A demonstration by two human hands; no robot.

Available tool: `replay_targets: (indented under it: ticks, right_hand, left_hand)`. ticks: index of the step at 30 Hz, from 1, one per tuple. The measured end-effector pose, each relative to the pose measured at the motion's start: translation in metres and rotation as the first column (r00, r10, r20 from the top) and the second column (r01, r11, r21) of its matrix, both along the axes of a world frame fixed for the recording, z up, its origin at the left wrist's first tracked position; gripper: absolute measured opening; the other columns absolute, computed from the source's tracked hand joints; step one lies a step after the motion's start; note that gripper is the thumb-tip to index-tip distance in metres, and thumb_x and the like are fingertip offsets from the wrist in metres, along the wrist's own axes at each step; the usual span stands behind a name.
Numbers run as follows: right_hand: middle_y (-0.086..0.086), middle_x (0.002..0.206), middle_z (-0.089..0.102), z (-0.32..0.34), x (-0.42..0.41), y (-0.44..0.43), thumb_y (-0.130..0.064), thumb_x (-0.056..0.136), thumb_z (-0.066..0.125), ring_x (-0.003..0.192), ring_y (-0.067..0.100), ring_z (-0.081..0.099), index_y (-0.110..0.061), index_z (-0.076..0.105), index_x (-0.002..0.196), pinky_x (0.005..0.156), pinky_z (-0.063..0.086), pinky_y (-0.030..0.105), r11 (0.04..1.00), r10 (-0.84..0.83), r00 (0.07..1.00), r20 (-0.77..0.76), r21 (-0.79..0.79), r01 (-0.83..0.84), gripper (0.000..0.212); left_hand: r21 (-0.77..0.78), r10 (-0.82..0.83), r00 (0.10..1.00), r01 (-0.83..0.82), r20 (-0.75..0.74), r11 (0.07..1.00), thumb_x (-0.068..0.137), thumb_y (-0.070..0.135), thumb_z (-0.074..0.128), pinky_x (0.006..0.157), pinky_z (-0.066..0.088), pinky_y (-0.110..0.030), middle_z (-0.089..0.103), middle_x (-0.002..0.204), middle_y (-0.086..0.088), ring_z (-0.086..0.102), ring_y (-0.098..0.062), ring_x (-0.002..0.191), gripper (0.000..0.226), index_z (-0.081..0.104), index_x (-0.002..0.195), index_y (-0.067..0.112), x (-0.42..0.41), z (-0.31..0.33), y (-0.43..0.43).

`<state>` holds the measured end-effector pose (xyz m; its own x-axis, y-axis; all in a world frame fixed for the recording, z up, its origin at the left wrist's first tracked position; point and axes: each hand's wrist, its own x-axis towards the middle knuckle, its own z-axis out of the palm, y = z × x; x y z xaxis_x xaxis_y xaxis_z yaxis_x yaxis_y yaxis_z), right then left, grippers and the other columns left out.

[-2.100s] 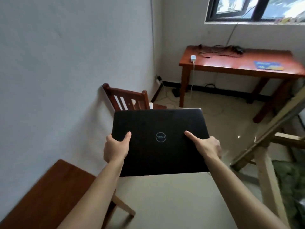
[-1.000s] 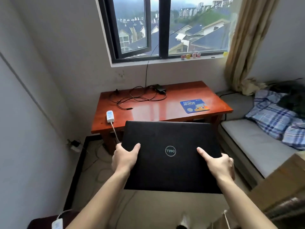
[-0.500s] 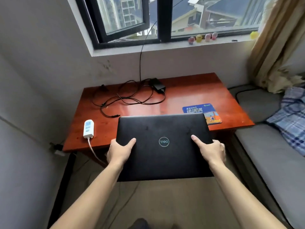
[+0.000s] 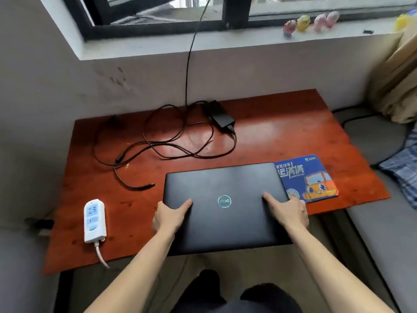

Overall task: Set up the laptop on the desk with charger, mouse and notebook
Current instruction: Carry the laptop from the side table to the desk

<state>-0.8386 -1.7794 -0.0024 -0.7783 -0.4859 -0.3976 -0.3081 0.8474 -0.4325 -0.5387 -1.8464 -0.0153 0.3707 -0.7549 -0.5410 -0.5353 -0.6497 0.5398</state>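
Laptop: I have the closed black laptop (image 4: 225, 206) flat and logo-up over the front half of the bench (image 4: 282, 123); its near edge overhangs the bench's front edge, and I cannot tell whether it is resting or just above the wood.
Left hand: my left hand (image 4: 168, 216) is clamped on the laptop's left edge, thumb on the lid, fingers hidden underneath.
Right hand: my right hand (image 4: 290, 212) grips the right edge the same way, thumb on top.
Charger: the black charger brick (image 4: 220, 117) lies at the back of the bench, its cable (image 4: 171, 145) looping loose toward the laptop's far-left corner.
Power strip: a white power strip (image 4: 94, 220) lies left of the laptop, apart from it.
Mouse pad: a blue mouse pad (image 4: 311, 179) sits at the right; the laptop's right edge looks to overlap it.
Mouse, notebook: neither in view.
Risk: if I let go now, the overhang could tip the laptop off the front.
Risk: pushing it back may snag the cable or ride onto the pad and rock.
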Motion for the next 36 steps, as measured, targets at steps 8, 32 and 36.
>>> replay_targets:
  ticks: [8,32,36]
  right_hand:
    - [0.013,0.120,0.056,-0.034,-0.001,-0.056,-0.081,0.069,0.061,0.111,0.036,0.057,-0.009,0.060,0.123,0.089,0.047,0.043,0.994,0.079,0.996,-0.039,0.077,-0.075,0.089]
    - [0.011,0.131,0.050,-0.081,-0.017,-0.105,-0.075,0.077,0.063,0.122,0.034,0.045,-0.012,0.052,0.138,0.103,0.041,0.052,0.983,0.179,0.981,-0.075,0.065,-0.174,0.088]
    - [0.011,0.132,0.049,-0.086,-0.021,-0.118,-0.076,0.077,0.061,0.122,0.034,0.044,-0.013,0.051,0.139,0.103,0.038,0.053,0.983,0.179,0.980,-0.088,0.058,-0.174,0.089]
  left_hand:
    - [0.085,-0.017,0.999,0.014,0.034,0.996,0.056,0.072,0.076,0.101,0.045,-0.045,0.060,0.132,-0.008,0.055,-0.033,0.122,0.100,0.047,0.132,0.015,-0.004,-0.029,-0.053]
    - [0.175,0.065,0.924,-0.140,0.377,0.975,0.039,0.084,0.073,0.107,0.032,-0.051,0.041,0.136,-0.019,0.035,-0.037,0.128,0.126,0.045,0.129,0.001,-0.051,-0.063,-0.094]
    - [0.161,0.067,0.926,-0.135,0.371,0.978,0.039,0.085,0.072,0.107,0.030,-0.050,0.041,0.137,-0.018,0.034,-0.035,0.127,0.125,0.044,0.129,0.003,-0.057,-0.064,-0.104]
